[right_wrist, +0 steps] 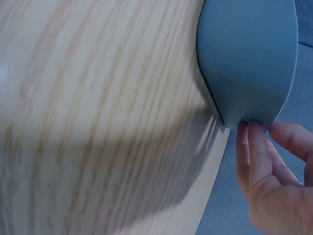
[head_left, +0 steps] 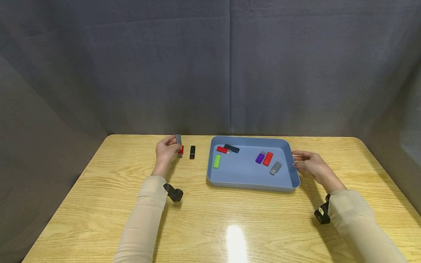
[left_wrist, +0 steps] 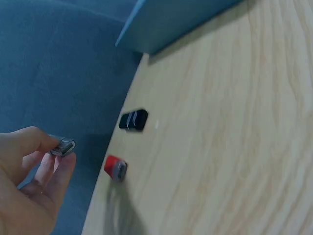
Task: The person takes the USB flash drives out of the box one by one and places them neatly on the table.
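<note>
My left hand (head_left: 165,150) pinches a grey USB flash drive (head_left: 178,139) between thumb and fingers, raised near the table's back edge. In the left wrist view the connector end of that grey drive (left_wrist: 65,147) faces the camera. Just below it on the table is a red USB flash drive (head_left: 181,150), partly covered by the hand in the head view. A black USB flash drive (head_left: 192,152) lies to its right. My right hand (head_left: 310,164) rests its fingertips against the outer right wall of a blue tray (head_left: 250,185), fingers fairly straight, as the right wrist view shows.
Inside the tray, a red drive (head_left: 223,149), a black drive (head_left: 232,148) and a green drive (head_left: 217,161) lie at left. Toward the right are a purple drive (head_left: 260,158), another red drive (head_left: 268,159) and a grey drive (head_left: 276,167). A dark curtain (head_left: 164,73) hangs behind the table.
</note>
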The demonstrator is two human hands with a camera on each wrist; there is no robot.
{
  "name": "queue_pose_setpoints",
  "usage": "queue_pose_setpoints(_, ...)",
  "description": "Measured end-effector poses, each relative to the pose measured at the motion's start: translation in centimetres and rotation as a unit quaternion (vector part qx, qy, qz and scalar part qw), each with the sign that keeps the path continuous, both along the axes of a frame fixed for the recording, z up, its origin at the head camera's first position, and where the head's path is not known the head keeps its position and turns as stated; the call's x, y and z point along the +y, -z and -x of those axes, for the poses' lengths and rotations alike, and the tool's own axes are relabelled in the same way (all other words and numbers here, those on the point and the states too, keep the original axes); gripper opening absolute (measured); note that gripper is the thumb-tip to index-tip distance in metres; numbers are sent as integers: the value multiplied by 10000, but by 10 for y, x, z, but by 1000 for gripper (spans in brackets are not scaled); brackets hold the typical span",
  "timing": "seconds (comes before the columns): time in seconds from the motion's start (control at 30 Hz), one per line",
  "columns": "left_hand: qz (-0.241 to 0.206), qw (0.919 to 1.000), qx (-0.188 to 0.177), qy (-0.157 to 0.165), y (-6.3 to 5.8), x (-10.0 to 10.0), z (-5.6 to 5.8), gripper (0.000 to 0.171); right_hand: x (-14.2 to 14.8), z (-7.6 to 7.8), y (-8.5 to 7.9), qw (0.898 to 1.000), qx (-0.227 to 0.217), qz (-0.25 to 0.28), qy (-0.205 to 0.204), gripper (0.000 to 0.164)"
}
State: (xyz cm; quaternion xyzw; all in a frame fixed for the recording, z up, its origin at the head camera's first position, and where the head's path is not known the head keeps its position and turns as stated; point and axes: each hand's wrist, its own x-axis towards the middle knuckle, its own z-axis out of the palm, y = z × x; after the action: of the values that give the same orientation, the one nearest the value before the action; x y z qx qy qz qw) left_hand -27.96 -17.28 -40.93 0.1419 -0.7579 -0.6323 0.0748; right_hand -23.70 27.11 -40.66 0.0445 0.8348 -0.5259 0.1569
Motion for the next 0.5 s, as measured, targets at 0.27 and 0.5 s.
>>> queue_pose_setpoints(0.27,8,9999,-124,-95,12,-12,-2,46,0,-2,-1,10000,18,-24,-3,62)
queue_pose_setpoints(0.5,101,9994,-324,4,19,-22,-4,45,0,-3,-1,10000,24,28,8,62)
